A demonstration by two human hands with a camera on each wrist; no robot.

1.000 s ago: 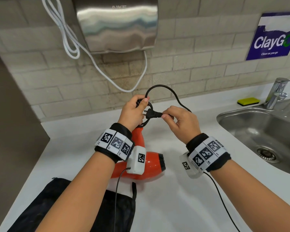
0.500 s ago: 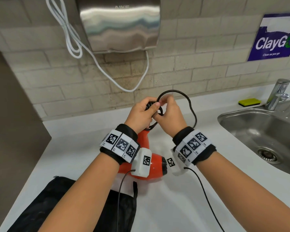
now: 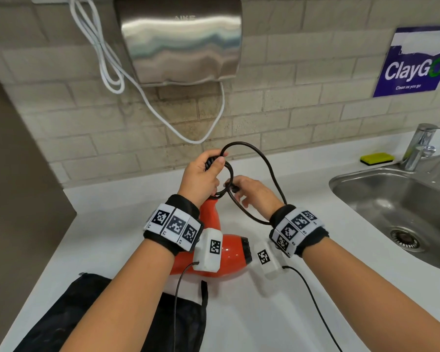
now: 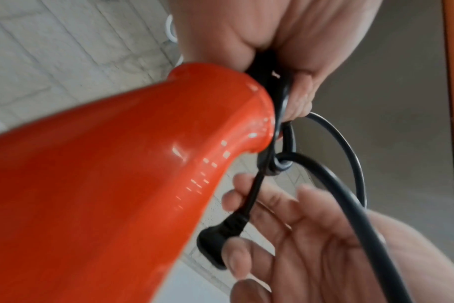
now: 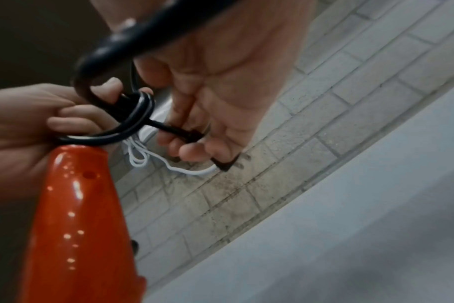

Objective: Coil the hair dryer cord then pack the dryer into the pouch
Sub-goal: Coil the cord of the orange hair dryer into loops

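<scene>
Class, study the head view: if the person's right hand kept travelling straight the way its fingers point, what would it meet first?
The right hand points left, so it would probably first meet the left hand gripping the coiled cord above the hair dryer handle; depth is uncertain.

wrists: black bands point(image 3: 300, 231) | white tag-printed blocks point(image 3: 173, 226) | thin black cables point(image 3: 313, 301)

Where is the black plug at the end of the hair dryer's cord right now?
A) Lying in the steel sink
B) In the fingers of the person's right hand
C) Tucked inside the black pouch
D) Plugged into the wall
B: the wrist views show the black plug pinched by the right hand, just past the loops that the left hand grips at the orange hair dryer's handle.
</scene>
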